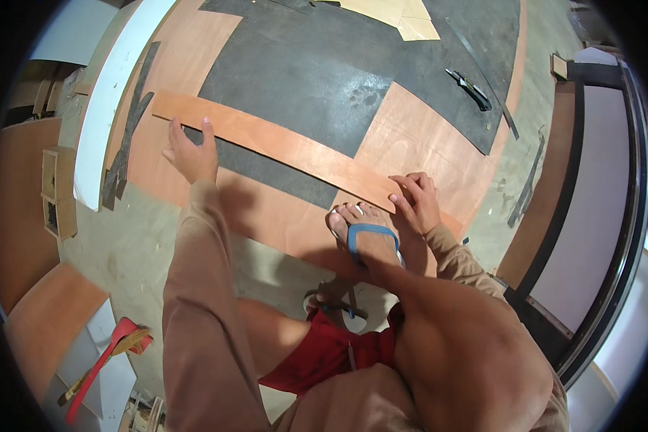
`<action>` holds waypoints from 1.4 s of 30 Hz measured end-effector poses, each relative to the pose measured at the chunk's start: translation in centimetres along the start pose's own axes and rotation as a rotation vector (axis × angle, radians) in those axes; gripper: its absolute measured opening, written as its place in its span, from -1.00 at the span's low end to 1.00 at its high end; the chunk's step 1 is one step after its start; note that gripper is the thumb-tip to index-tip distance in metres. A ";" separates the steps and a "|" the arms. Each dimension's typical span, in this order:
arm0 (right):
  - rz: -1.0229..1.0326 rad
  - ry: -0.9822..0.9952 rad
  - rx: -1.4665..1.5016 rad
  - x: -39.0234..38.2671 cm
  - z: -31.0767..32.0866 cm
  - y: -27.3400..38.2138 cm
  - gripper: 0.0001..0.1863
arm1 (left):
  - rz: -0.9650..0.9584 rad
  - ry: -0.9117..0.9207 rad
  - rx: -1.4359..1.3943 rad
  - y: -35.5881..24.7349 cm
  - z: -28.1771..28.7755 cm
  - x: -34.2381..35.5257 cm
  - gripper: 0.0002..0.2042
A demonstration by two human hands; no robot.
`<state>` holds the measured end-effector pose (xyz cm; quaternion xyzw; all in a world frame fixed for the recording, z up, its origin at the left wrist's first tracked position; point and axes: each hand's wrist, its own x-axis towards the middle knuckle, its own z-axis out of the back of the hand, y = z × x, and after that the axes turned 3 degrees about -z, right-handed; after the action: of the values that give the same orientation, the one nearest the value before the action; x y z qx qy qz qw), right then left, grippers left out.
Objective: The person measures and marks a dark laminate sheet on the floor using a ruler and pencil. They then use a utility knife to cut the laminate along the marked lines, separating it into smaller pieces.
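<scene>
A long, narrow reddish-brown plywood strip [288, 150] lies slantwise across a plywood sheet and the dark sheet on it. Toward its left end, my left hand [193, 153] holds the strip's near edge, thumb and forefinger on it and the other fingers curled. My right hand [419, 200] grips the strip close to its right part with thumb and fingertips. My foot in a blue-strapped sandal [371, 234] rests beside the strip, just left of the right hand.
A black utility knife [469, 90] lies on the dark sheet [288, 65] at the upper right. Thin dark offcuts [133, 129] lie at the left near a white board [115, 108]. A framed panel [579, 209] stands at the right. A red-handled tool [104, 363] sits at the lower left.
</scene>
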<state>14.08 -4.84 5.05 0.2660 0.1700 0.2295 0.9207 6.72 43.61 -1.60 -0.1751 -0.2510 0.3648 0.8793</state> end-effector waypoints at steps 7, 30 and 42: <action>-0.213 0.210 0.185 3.8 -0.4 -2.7 -0.54 | -0.027 0.006 0.102 2.1 -0.2 1.2 -0.34; -0.164 0.150 0.398 2.6 1.8 -1.5 -0.82 | 0.849 0.304 -0.341 -2.4 1.8 13.4 0.00; -0.225 0.211 0.398 4.8 2.3 -0.8 -0.82 | 0.776 0.527 0.023 -4.4 1.5 16.8 0.02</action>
<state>19.39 -3.94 5.53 0.3959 0.3358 0.1142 0.8470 18.48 53.10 7.01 -0.3331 0.0690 0.6123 0.7137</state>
